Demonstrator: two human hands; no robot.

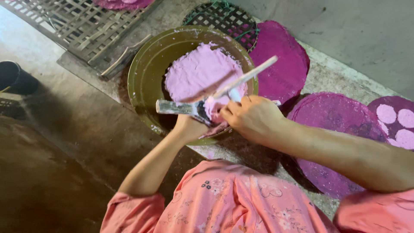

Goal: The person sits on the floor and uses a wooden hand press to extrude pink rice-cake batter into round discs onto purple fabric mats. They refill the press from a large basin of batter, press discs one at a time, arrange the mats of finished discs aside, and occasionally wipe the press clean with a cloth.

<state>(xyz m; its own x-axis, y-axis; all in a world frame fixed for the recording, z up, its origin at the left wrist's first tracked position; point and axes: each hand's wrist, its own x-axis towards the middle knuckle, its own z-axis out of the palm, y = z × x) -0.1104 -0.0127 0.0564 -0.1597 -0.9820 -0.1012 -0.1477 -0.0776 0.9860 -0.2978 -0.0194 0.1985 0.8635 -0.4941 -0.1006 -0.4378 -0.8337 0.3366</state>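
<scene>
At nine o'clock of the scene's centre, a paddle-shaped stick (pixel 174 107) juts out flat, smeared white. The left hand (pixel 189 127) sits under it, fingers curled up around its near end together with a lump of pink dough (pixel 215 108). Above, at twelve o'clock, the olive basin (pixel 146 64) holds the main pink dough mass (pixel 198 71). The right hand (pixel 252 117) is fisted tight on a pale stick (pixel 248 76) angling toward two o'clock. Magenta woven mats (pixel 332 116) lie at three o'clock.

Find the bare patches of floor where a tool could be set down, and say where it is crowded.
Bare floor lies left of the bowl, below the bamboo lattice. Right of the bowl, purple mats overlap: crowded.
</scene>
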